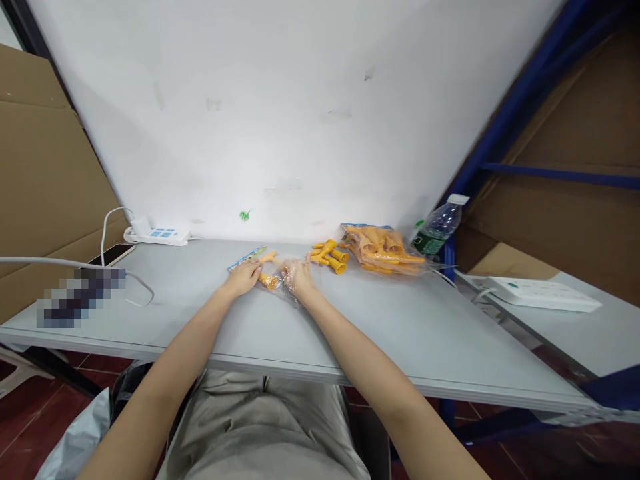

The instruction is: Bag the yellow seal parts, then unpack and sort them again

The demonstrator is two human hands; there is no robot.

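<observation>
A clear plastic bag (287,293) with a blue-green printed header (253,256) lies on the table in front of me. Yellow-orange plastic pieces (271,282) show inside it. My left hand (243,276) holds the bag's left side near the header, fingers closed on it. On the other side my right hand (299,278) is bunched around the crinkled film at the bag's right end. Film partly covers its fingers, so whether they also grip a piece is unclear. Just right of that hand lie several loose yellow tube-like pieces (330,256).
A fuller clear bag of orange pieces (383,249) rests by the wall, beside a water bottle (440,227). At the left are a power strip (159,235), a phone (113,255) and a white cable (145,285). Another power strip (545,295) sits on the right-hand table.
</observation>
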